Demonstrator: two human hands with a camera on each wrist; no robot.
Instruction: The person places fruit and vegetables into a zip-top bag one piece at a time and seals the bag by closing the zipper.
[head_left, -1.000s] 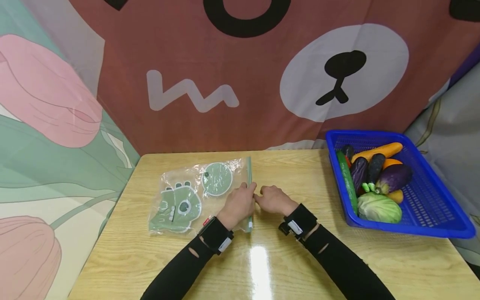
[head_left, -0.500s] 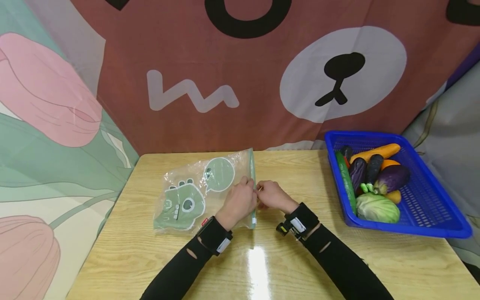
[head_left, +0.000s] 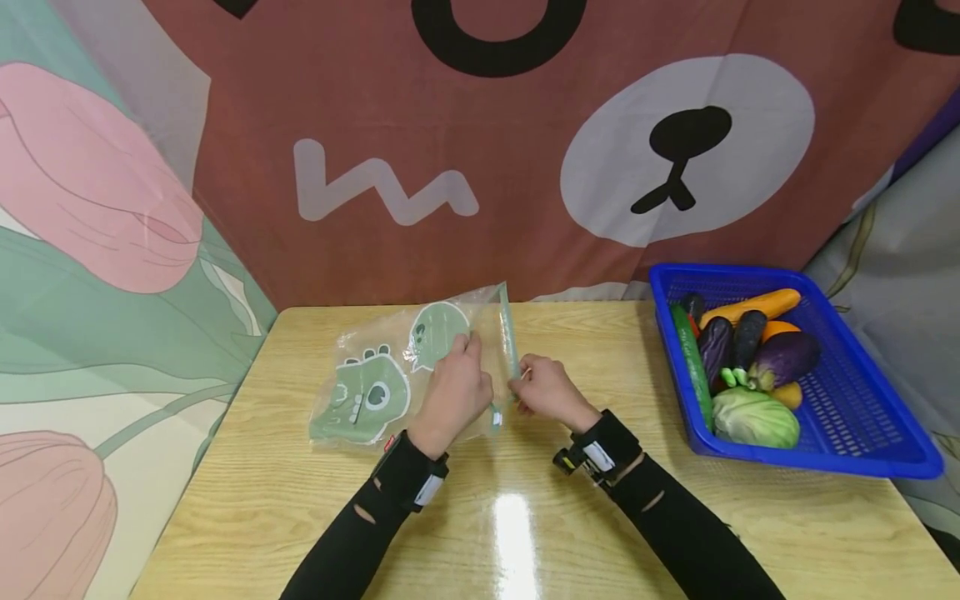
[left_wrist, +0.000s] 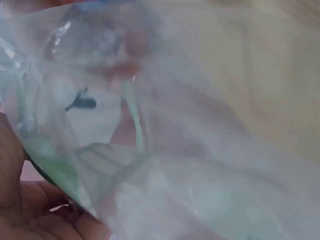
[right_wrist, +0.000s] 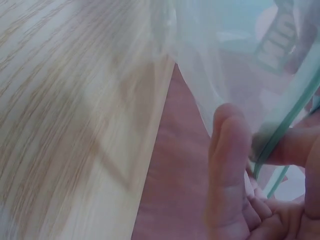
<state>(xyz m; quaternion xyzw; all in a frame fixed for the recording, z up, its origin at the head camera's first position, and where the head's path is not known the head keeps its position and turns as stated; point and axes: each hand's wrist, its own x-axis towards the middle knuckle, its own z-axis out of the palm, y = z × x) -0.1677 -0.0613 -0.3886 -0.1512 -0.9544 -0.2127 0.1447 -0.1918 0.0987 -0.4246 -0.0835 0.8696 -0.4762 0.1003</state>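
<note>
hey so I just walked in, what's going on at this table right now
A person is handling a clear plastic bag with green cartoon prints, above a wooden table. The left hand grips the body of the bag, while the right hand pinches the green strip along its edge. Whether the bag is fully open is hard to tell. Off to the right sits a blue basket with vegetables in it.
</note>
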